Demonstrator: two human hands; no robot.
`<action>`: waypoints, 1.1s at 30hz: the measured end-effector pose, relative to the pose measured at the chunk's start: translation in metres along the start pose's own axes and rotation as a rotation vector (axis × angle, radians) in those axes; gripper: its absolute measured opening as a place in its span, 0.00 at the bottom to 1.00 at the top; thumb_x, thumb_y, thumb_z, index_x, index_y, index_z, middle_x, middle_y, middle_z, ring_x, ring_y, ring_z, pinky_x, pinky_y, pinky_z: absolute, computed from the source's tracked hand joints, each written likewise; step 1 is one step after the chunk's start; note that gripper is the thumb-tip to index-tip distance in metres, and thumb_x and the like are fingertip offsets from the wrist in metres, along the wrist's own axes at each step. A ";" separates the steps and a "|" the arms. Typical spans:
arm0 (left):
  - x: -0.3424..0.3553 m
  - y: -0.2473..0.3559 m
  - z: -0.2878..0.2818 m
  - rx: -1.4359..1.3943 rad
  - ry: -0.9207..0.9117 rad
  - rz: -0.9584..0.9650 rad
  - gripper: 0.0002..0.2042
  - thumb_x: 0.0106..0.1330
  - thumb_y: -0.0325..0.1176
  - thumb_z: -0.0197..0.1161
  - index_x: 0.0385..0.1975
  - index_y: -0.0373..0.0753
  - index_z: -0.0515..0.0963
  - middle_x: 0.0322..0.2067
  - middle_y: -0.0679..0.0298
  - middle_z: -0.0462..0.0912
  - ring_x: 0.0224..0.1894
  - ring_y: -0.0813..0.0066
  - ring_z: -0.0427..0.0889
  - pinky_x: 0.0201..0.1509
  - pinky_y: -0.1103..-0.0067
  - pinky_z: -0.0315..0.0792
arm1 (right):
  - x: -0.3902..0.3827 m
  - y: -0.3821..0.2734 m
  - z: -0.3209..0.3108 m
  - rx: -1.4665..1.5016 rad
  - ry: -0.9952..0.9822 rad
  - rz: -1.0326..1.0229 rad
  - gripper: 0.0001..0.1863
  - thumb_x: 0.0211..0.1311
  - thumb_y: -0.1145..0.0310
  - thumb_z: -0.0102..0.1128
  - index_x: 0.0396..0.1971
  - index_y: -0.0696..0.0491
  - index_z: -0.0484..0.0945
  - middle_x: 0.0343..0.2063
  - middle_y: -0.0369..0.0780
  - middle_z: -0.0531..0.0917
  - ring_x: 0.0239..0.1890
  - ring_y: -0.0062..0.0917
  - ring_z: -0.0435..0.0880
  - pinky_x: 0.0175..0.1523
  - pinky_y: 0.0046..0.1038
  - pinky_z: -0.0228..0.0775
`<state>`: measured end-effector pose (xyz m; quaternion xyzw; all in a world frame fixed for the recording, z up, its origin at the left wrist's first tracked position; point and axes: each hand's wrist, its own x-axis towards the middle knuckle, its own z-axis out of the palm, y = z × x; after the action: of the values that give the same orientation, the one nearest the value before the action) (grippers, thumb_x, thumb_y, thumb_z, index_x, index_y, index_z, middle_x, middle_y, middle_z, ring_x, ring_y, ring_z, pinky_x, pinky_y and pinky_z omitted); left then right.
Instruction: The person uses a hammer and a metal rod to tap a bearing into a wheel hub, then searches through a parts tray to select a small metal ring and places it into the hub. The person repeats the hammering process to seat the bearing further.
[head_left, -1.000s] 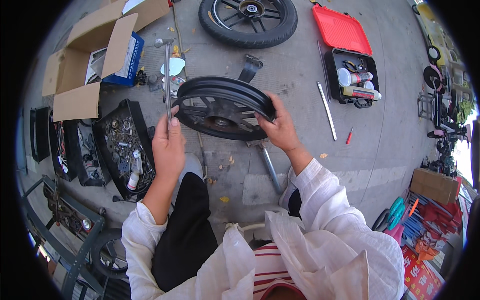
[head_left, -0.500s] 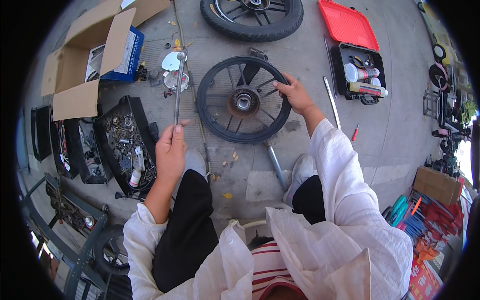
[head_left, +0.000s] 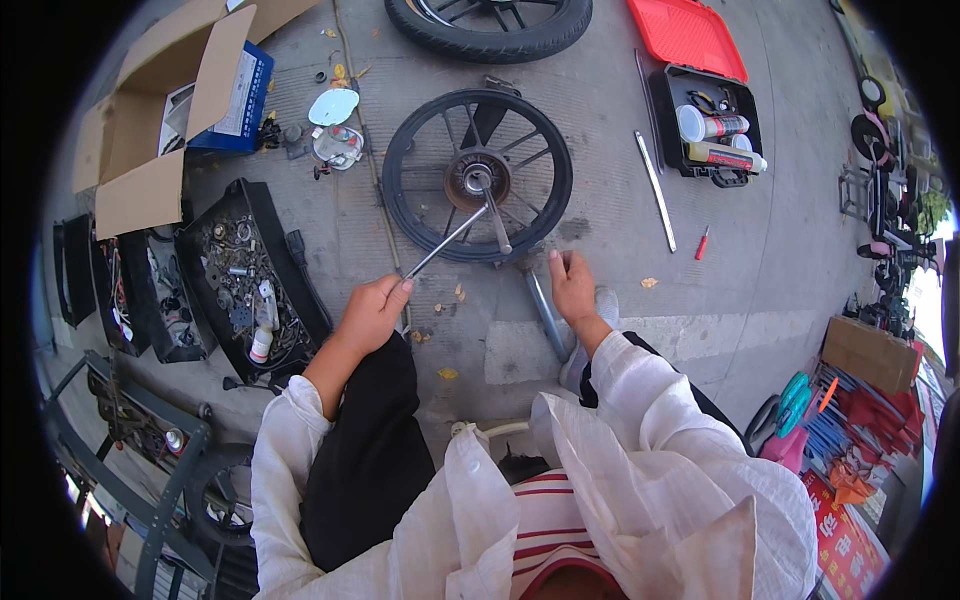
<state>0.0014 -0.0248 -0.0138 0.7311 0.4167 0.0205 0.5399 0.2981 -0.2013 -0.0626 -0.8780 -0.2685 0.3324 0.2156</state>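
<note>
My left hand (head_left: 376, 314) is closed round the near end of a long metal tool (head_left: 448, 241) with a bar-like crosspiece at its far end. That crosspiece lies over the hub (head_left: 479, 180) of a black spoked wheel rim (head_left: 557, 200), which has no tyre. Whether the tool's end sits in the hub or only above it, I cannot tell. My right hand (head_left: 575, 292) is curled closed just below the rim's near right edge, apart from it; its palm side is hidden. A silver tube (head_left: 543, 312) runs from under the rim toward my right shoe.
A tyred wheel (head_left: 490, 45) lies beyond. Left are an open cardboard box (head_left: 140, 205) and a black tray (head_left: 215, 285) of small parts. On the right stand an open toolbox (head_left: 668, 120), a flat metal bar (head_left: 655, 190) and a red screwdriver (head_left: 702, 243).
My left hand has lowered the tool from upright to slanting over the hub. My right hand has let go of the rim's right side and come down nearer me. The view has shifted slightly.
</note>
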 end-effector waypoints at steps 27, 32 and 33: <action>0.036 -0.031 0.027 0.180 0.031 -0.089 0.27 0.71 0.54 0.47 0.26 0.31 0.74 0.23 0.43 0.76 0.31 0.40 0.76 0.35 0.60 0.68 | -0.108 0.012 -0.023 -0.049 -0.169 0.139 0.26 0.62 0.47 0.57 0.27 0.61 0.77 0.19 0.49 0.79 0.23 0.42 0.77 0.32 0.40 0.68; 0.039 -0.039 0.026 0.115 0.099 -0.108 0.27 0.72 0.53 0.47 0.28 0.30 0.75 0.24 0.43 0.77 0.31 0.40 0.76 0.35 0.60 0.68 | -0.109 -0.007 -0.040 0.204 -0.230 0.087 0.23 0.63 0.52 0.60 0.24 0.59 0.74 0.15 0.39 0.72 0.19 0.22 0.67 0.27 0.29 0.64; 0.039 -0.039 0.024 0.118 0.095 -0.124 0.27 0.72 0.53 0.47 0.28 0.30 0.75 0.25 0.43 0.77 0.31 0.40 0.76 0.36 0.60 0.69 | -0.106 -0.021 -0.045 0.225 -0.236 0.020 0.21 0.64 0.53 0.60 0.24 0.59 0.74 0.15 0.37 0.71 0.20 0.20 0.66 0.27 0.28 0.63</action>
<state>0.0153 -0.0164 -0.0720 0.7326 0.4865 -0.0028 0.4760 0.2554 -0.2594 0.0302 -0.8059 -0.2442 0.4633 0.2761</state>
